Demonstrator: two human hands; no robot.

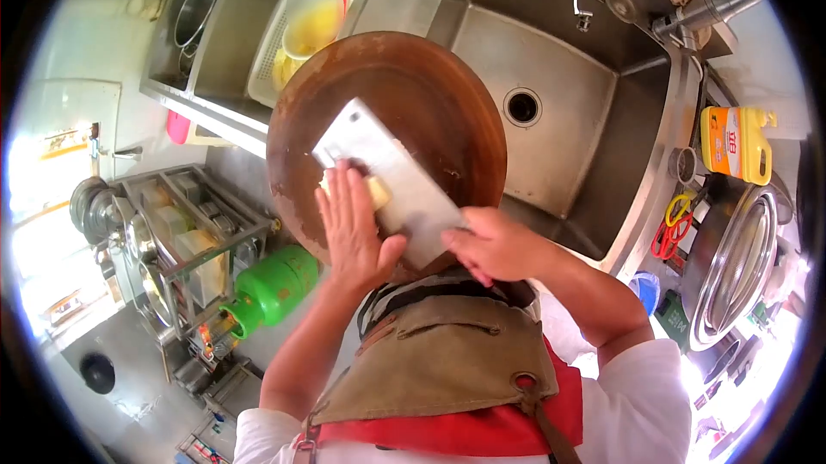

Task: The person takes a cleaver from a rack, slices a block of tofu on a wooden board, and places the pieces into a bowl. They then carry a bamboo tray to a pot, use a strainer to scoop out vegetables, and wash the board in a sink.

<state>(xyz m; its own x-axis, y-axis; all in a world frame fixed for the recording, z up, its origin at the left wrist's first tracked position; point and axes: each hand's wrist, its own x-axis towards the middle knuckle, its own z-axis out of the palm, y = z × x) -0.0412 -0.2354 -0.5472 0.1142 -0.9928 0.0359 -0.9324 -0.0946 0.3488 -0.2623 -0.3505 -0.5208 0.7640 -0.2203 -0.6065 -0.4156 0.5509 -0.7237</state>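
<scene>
My right hand (492,245) is closed round the handle of a wide steel cleaver (400,184). The cleaver's blade lies slantwise over a round brown wooden chopping board (387,64). Left of the blade, my left hand (351,227) presses its outstretched fingers on pale yellow food (379,193), holding it against the board. Bits of this food show on both sides of the fingers, right beside the blade. Its kind cannot be made out, and the part under my fingers is hidden.
Behind the board on the right is a steel sink (551,60). A white basket (268,51) with a tub of yellow food (311,21) stands at the back left. A green gas cylinder (275,288) and a metal rack (185,240) are at left; a yellow jug (740,144) is at right.
</scene>
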